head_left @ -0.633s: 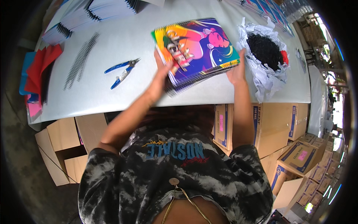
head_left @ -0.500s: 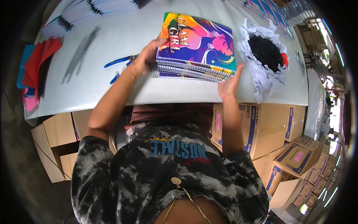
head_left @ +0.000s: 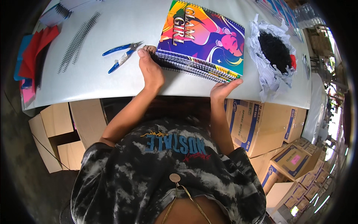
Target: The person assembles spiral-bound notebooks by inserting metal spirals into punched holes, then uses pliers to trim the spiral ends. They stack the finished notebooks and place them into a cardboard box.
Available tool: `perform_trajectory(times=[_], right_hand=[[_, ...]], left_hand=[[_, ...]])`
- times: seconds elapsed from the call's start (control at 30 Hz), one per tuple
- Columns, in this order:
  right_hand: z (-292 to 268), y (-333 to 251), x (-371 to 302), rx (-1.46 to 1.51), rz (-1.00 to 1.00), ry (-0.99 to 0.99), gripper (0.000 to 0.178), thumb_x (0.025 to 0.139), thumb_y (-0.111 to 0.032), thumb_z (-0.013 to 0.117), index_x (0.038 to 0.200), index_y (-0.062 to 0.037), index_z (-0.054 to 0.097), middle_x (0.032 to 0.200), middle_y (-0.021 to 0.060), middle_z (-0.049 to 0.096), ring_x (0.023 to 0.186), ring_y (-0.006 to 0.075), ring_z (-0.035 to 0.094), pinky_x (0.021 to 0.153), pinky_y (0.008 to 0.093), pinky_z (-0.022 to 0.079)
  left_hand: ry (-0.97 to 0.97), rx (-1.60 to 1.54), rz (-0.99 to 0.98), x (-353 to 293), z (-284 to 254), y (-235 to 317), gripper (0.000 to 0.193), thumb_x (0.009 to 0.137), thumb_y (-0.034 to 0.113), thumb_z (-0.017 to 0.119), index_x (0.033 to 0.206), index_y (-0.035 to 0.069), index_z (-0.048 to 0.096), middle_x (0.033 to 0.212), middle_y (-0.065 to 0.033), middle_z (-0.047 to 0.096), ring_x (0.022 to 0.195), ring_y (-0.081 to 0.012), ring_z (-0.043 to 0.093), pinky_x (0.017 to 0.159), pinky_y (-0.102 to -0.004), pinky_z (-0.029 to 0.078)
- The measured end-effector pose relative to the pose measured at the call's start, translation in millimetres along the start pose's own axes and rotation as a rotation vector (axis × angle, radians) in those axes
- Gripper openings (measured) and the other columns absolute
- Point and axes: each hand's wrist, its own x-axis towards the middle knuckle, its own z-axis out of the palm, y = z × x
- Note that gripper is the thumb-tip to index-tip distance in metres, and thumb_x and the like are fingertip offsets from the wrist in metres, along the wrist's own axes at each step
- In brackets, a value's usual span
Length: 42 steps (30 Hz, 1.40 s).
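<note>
A stack of spiral notebooks [head_left: 203,39] with bright cartoon-figure covers is between my hands over the white table. Its coil-bound edges face me, and the top notebook has a coil along its far edge too. My left hand [head_left: 151,72] supports the near left corner, thumb up and its other fingers partly hidden by the stack. At the near right corner, my right hand [head_left: 225,89] presses its palm and thumb against the coils, fingers mostly out of sight underneath. Blue-handled cutting pliers [head_left: 123,54] lie on the table just left of my left hand.
Loose spiral coils [head_left: 79,43] lie on the left of the table [head_left: 112,84], near red and blue sheets [head_left: 39,48]. To the right, crumpled white paper [head_left: 261,71] surrounds a tangled black heap [head_left: 275,52]. Cardboard boxes [head_left: 270,127] stand below the table edge.
The stack has turned slightly clockwise. My left hand has slid from its left side to the near left corner, uncovering the pliers. My right hand remains at the near right corner.
</note>
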Motion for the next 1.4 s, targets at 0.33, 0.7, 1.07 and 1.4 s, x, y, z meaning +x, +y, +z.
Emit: perform_trajectory(times=[0.33,0.7,1.07,1.4], right_hand=[[41.3,-16.2,-11.2,-0.108,0.025,0.151,0.075,0.093,-0.058,0.024,0.132,0.0067,0.028,0.132,0.0189,0.037,0.120,0.0236,0.038,0.103,0.0352,0.026],[37.6,-16.3,0.9,-0.206,0.014,0.088,0.077,0.092,-0.060,0.022,0.129,0.0066,0.033,0.125,0.0182,0.044,0.112,0.0230,0.045,0.098,0.0336,0.034],[49.2,-34.7,17.1,-0.250,-0.326,-0.090,0.064,0.097,-0.044,0.031,0.131,0.0099,0.033,0.128,0.0205,0.043,0.112,0.0247,0.049,0.096,0.0356,0.039],[16.7,-16.9,4.5,0.145,0.125,-0.068,0.070,0.094,-0.054,0.025,0.134,0.0019,0.031,0.135,0.0145,0.038,0.125,0.0234,0.037,0.106,0.0355,0.024]], left_hand=[[0.123,-0.065,0.066,43.7,17.1,-4.7,0.061,0.095,0.053,0.019,0.074,0.003,0.047,0.069,-0.0007,0.050,0.064,-0.0099,0.041,0.063,-0.0224,0.035],[0.120,-0.186,0.016,37.5,13.2,-14.6,0.054,0.096,0.046,0.021,0.069,0.003,0.038,0.064,-0.0020,0.040,0.061,-0.0133,0.034,0.057,-0.0288,0.031],[0.003,-0.031,0.297,41.1,15.9,20.5,0.035,0.097,0.023,0.041,0.070,0.003,0.048,0.069,-0.0008,0.047,0.065,-0.0097,0.040,0.062,-0.0237,0.035],[0.180,-0.023,0.100,21.8,17.0,3.0,0.057,0.098,0.045,0.019,0.066,0.002,0.038,0.062,-0.0032,0.038,0.062,-0.0139,0.032,0.055,-0.0318,0.028]])
